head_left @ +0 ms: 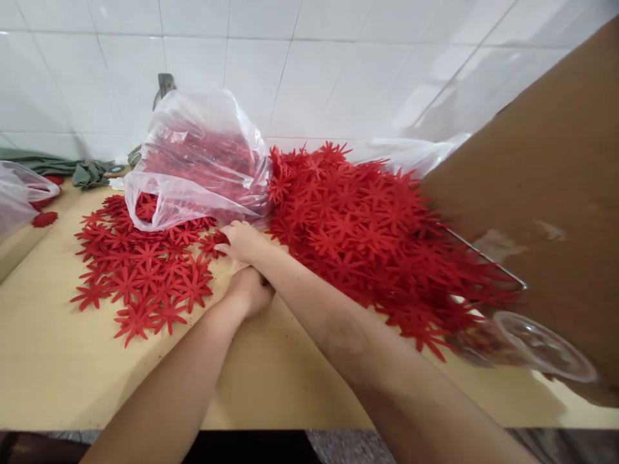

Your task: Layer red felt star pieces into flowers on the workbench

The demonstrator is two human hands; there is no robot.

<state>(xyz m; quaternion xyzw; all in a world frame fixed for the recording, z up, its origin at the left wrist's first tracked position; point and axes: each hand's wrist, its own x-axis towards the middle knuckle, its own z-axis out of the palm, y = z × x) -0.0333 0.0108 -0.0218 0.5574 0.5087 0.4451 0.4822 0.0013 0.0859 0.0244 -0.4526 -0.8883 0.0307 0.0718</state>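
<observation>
A wall (309,58) of glossy white tiles with thin grey joints fills the top of the view, and soft, even light gleams off it. Below the wall runs a pale yellow desk (58,361), smooth and matt, reaching the tiles at its far edge. To the right of the desk's middle stands a big brown cardboard sheet (546,193) — tilted, covering the wall's right corner. At the desk's far left, against the wall, lies a crumpled grey-green cloth (62,167), and just right of it a grey metal bracket (164,84) juts from the tiles. Under the desk's near edge shows a strip of speckled grey floor (338,448) — dark beside it.
</observation>
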